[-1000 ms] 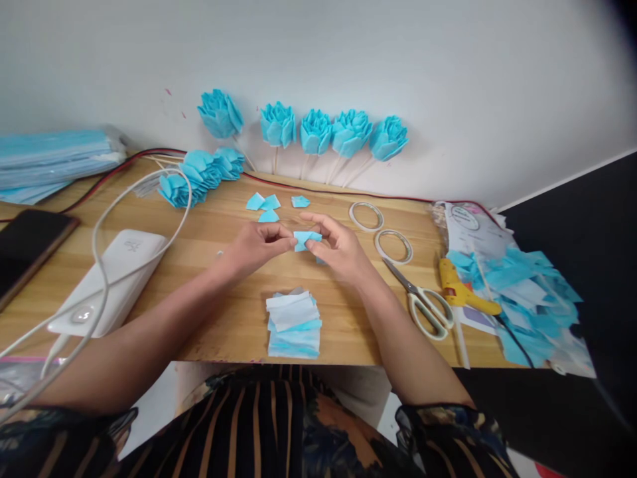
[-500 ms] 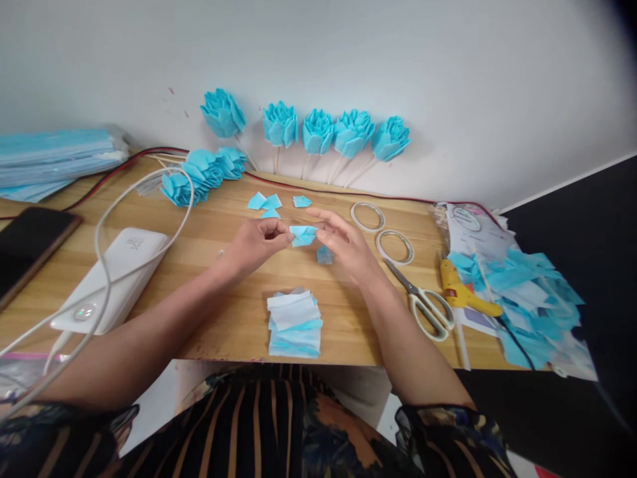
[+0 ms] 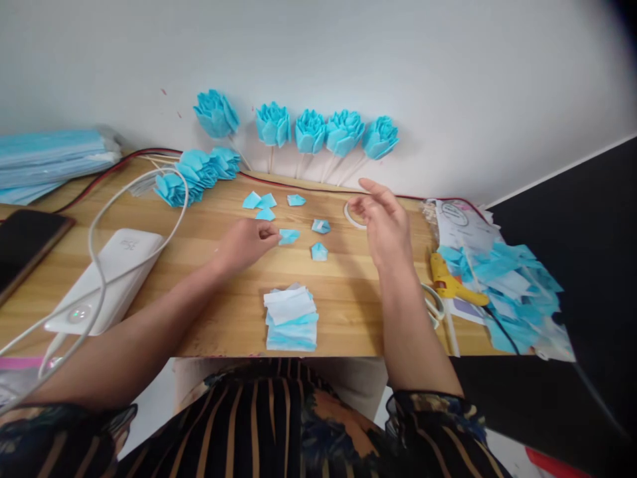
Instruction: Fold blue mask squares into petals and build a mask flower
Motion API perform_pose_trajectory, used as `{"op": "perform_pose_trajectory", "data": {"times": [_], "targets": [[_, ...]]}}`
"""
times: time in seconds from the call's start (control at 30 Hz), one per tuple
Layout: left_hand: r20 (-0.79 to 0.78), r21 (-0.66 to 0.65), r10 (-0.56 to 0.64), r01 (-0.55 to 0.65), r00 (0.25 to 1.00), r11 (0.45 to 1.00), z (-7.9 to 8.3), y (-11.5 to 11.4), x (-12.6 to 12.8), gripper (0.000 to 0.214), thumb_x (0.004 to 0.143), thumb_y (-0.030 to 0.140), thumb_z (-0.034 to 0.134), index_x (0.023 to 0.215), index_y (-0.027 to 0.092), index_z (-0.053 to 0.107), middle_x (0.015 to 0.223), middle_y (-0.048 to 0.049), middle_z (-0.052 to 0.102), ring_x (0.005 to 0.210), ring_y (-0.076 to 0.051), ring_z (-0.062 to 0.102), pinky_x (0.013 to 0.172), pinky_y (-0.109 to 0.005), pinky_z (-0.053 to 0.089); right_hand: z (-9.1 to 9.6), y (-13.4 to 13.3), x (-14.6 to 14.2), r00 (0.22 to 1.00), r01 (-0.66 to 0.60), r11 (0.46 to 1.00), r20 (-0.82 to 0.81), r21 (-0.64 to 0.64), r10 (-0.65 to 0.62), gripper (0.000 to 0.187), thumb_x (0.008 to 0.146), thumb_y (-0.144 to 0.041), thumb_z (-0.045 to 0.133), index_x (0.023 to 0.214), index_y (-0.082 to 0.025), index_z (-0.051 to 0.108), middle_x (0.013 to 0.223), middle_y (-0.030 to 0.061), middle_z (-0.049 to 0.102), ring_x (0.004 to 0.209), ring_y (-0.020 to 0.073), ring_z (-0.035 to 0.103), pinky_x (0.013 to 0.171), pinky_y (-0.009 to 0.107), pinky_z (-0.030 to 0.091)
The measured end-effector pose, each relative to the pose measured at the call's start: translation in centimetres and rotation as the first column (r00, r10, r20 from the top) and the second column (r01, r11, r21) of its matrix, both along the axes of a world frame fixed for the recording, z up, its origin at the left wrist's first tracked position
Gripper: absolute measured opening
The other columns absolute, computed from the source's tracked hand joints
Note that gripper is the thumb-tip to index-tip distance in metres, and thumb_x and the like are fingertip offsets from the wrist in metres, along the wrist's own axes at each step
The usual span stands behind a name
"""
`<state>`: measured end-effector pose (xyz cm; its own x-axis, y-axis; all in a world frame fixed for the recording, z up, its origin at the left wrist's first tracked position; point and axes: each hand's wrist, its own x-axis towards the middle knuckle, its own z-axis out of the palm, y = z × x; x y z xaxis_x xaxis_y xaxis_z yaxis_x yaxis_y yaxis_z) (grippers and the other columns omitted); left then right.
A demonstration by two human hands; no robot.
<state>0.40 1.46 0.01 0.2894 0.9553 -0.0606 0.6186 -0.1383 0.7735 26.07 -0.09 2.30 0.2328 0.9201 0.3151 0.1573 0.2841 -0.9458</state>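
My left hand (image 3: 246, 242) pinches a small folded blue paper piece (image 3: 288, 236) just above the wooden table (image 3: 348, 299). My right hand (image 3: 383, 222) is lifted over the right part of the table, fingers apart and holding nothing, above the tape rings. Two other folded blue pieces (image 3: 320, 226) (image 3: 319, 251) lie between the hands. Three more folded pieces (image 3: 261, 202) and a further one (image 3: 296, 199) lie behind them. A stack of blue and white paper squares (image 3: 290, 317) sits near the front edge.
Several blue paper flowers on sticks (image 3: 308, 131) lean on the wall, others (image 3: 194, 174) lie flat. A white power bank (image 3: 107, 279) with cable, a dark phone (image 3: 24, 242), a yellow glue gun (image 3: 450, 282), scissors (image 3: 432, 305) and blue scraps (image 3: 502, 279) surround the work area.
My right hand let go of the folded piece and rose to the right. My left hand keeps the piece and has lowered it toward the table. A second folded piece now lies between the hands.
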Motion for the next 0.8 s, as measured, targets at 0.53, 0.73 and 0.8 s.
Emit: {"op": "perform_pose_trajectory", "data": {"times": [0.53,0.73,0.8], "targets": [[-0.424,0.440,0.088,0.120,0.901,0.890,1.9,-0.1,-1.1,0.039,0.097,0.036,0.041,0.112,0.018,0.072,0.096,-0.0107,0.072,0.093,-0.027,0.063,0.076,-0.034,0.038,3.5,-11.7,10.0,0.190,0.418,0.831,0.929,-0.368,0.316,0.032,0.093,-0.028,0.056,0.121,-0.022,0.071,0.100,0.0083,0.079,0.094,0.0284,0.072,0.073,0.033,0.048],[-0.300,0.341,0.037,0.071,0.953,0.937,3.1,-0.7,-0.3,0.037,0.092,0.026,0.045,0.113,0.012,0.072,0.093,-0.0068,0.068,0.081,-0.019,0.055,0.074,-0.030,0.038,1.9,-15.2,10.9,0.059,0.440,0.782,0.883,-0.441,0.465,0.034,0.098,-0.028,0.050,0.128,-0.022,0.065,0.112,0.0139,0.074,0.098,0.0290,0.072,0.072,0.032,0.046],[-0.154,0.183,0.015,0.013,0.988,0.983,3.2,-0.5,-0.2,0.032,0.088,0.028,0.052,0.108,0.013,0.072,0.082,-0.0016,0.066,0.071,-0.015,0.049,0.067,-0.027,0.035,1.4,-15.5,10.9,0.090,0.420,0.797,0.894,-0.434,0.439,0.037,0.096,-0.024,0.051,0.131,-0.020,0.063,0.115,0.0153,0.073,0.100,0.0301,0.071,0.075,0.034,0.047]]}}
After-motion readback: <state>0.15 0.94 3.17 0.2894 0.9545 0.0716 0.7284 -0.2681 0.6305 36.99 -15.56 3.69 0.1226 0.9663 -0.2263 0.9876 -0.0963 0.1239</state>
